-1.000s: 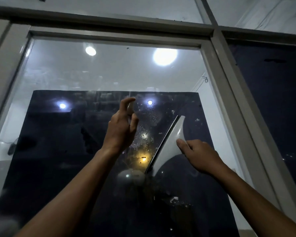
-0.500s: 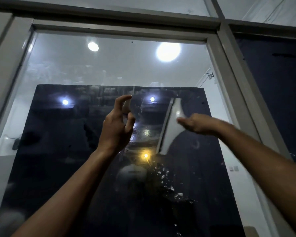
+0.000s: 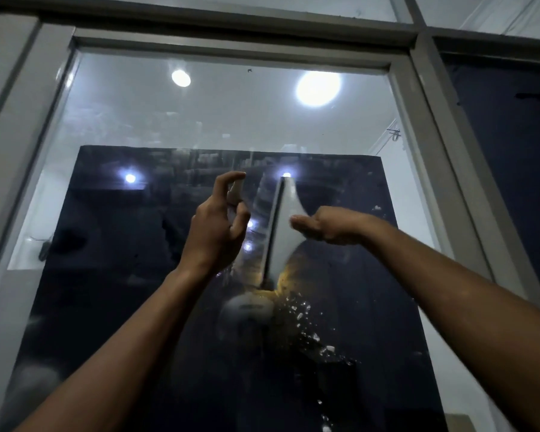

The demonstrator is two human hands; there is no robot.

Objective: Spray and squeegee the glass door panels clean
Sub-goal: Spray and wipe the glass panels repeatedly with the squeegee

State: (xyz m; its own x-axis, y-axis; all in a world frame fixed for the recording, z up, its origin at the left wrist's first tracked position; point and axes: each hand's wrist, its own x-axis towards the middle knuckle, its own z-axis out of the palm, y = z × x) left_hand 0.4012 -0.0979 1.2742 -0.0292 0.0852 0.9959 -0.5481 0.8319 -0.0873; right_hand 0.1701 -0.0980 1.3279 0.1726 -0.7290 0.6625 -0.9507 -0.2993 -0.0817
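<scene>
A glass door panel [image 3: 138, 126] in a grey frame fills the view, reflecting ceiling lights and a dark rectangle. My right hand [image 3: 328, 226] holds a white squeegee [image 3: 282, 226], whose blade stands nearly upright against the glass at centre. My left hand [image 3: 215, 226] is raised just left of the squeegee, wrapped around a small spray bottle [image 3: 235, 190] with the index finger arched over its top; most of the bottle is hidden by the hand. Wet droplets and foam flecks [image 3: 306, 325] cling to the glass below the blade.
The grey frame post [image 3: 443, 157] runs down the right of the panel, with a second dark glass panel [image 3: 512, 151] beyond it. The top rail [image 3: 231, 48] spans overhead. Another frame post [image 3: 22, 145] stands on the left.
My right hand has swung the squeegee from a slanted position to nearly upright and slid it left, closer to my left hand. The view has tilted slightly upward.
</scene>
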